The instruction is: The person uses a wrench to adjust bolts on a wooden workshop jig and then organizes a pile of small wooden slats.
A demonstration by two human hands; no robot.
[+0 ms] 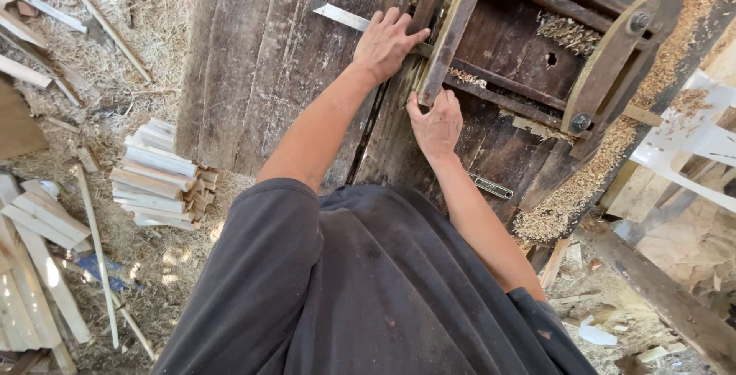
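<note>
Wooden slat [452, 34] tilted across dark plank workbench [253, 60], upper centre of view, part of a bolted wooden frame [606, 68]. Right hand [435, 123] at slat's lower end, fingers curled up against it, thumb side touching; grip half-closed, full clasp cannot tell. Left hand [389, 41] flat on bench just left of slat, fingers spread loosely, fingertips touching slat edge and resting over a metal ruler [341, 16]. Nothing held in left. 2 bolts [639, 21] visible on frame's right bar. Sawdust [560, 206] heaped along bench's right edge. Small spirit level [491, 186] lying near right forearm. Stack of cut wood strips [161, 175] on straw-covered ground at left, loose battens [34, 268] farther left.
</note>
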